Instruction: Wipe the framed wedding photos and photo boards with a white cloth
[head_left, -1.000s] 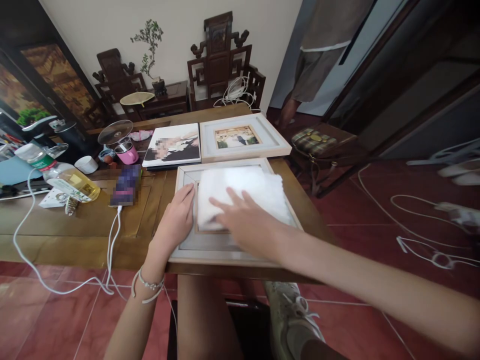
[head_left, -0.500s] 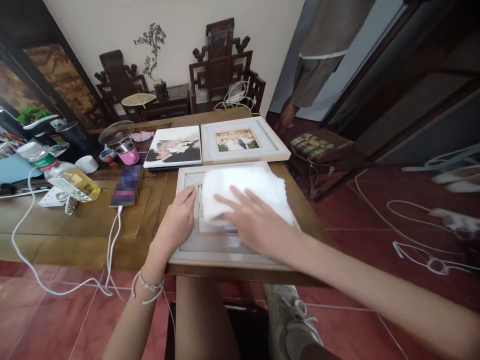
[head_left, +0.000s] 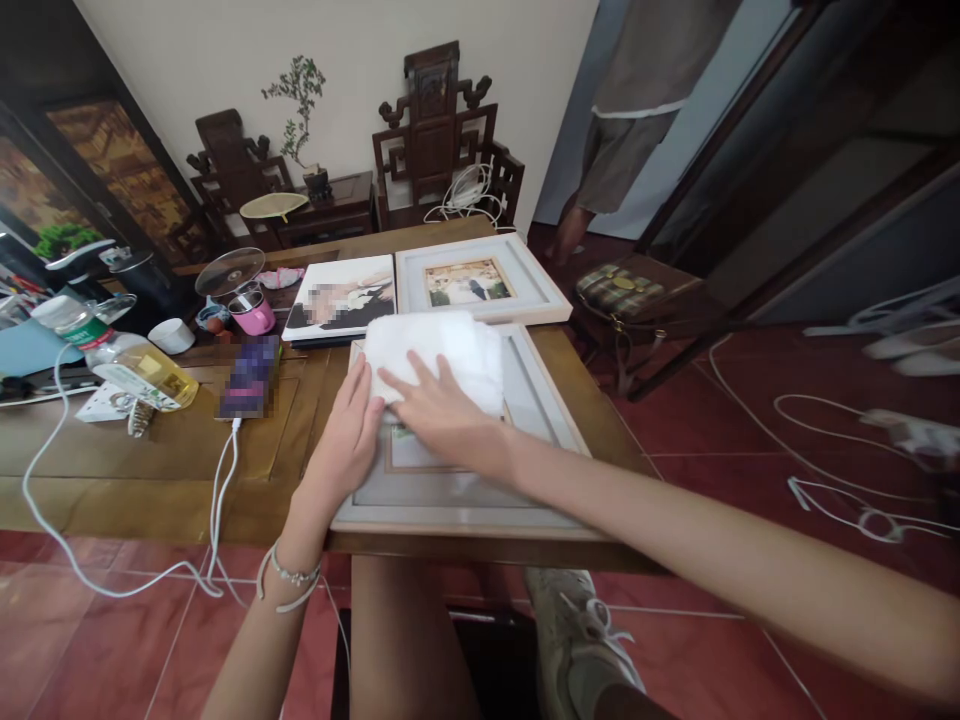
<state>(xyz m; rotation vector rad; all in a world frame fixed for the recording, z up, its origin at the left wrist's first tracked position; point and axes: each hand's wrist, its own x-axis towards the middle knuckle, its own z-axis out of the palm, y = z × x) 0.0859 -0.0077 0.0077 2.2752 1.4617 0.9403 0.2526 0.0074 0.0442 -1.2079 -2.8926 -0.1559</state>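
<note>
Pressing on white cloth (head_left: 439, 350): right hand (head_left: 442, 420), fingers spread flat.
Cloth place: centre of the picture, over the upper left part of picture frame (head_left: 457, 500).
Frame's left border: left hand (head_left: 349, 435), open, lying flat.

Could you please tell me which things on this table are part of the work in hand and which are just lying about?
In hand: white cloth under the right hand; near picture frame, with the left hand on its edge.
Lying about: second frame, photo print, pink cup, bottle, phone, small fan.
</note>
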